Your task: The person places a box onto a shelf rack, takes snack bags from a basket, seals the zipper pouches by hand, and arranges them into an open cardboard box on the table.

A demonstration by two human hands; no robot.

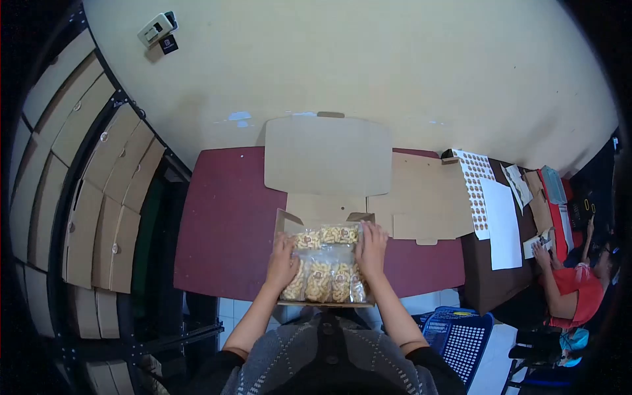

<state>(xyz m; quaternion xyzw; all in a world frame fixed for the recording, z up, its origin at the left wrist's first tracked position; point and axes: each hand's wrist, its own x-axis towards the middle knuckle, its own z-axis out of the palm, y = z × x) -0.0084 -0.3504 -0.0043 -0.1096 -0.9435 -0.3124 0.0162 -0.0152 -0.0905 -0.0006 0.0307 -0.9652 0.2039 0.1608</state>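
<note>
Both hands, left (282, 263) and right (372, 250), curve against an open box (325, 305) on the tabletop (224, 224); whether either grip holds anything, I cannot tell. Snack packets (319, 280) inside could buckle if squeezed sideways.

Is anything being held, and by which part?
The open carton, seemingly: the left hand and right hand sit at its opposite side walls, fingers over the edges.
</note>
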